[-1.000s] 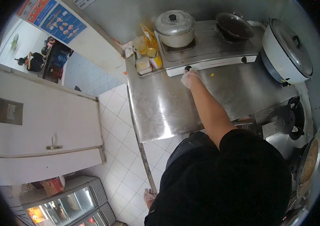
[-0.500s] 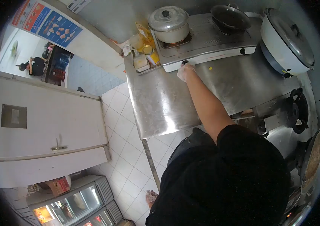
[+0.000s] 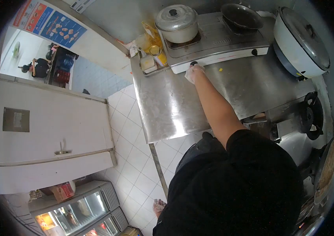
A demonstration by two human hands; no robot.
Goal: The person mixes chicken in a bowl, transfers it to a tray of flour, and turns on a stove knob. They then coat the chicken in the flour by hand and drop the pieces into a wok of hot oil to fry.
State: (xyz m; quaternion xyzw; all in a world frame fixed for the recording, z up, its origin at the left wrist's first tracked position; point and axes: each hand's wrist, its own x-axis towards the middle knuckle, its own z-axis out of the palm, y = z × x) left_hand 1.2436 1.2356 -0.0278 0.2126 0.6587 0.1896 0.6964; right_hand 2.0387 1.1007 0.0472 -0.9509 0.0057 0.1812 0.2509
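My right hand (image 3: 195, 73), in a clear plastic glove, reaches across the steel counter (image 3: 157, 106). Its fingers close around the black left knob (image 3: 193, 63) on the front of the two-burner gas stove (image 3: 214, 41). Over that side's burner stands a lidded aluminium pot (image 3: 177, 29). A dark frying pan (image 3: 241, 17) rests on the right burner. My left hand (image 3: 159, 206), also gloved, hangs low beside my body, away from the counter. Its fingers look loosely apart with nothing in them.
Left of the stove, a small tray holds a yellow can (image 3: 160, 58) and a tub (image 3: 148, 65). A big lidded white pot (image 3: 298, 45) stands right. Another burner (image 3: 310, 116) and a wide pan (image 3: 328, 167) are nearer. A person (image 3: 39, 68) is beyond the doorway.
The view has shifted very slightly. My right hand stays at the left knob, and my left hand still hangs at my side. Pot and pan have not moved.
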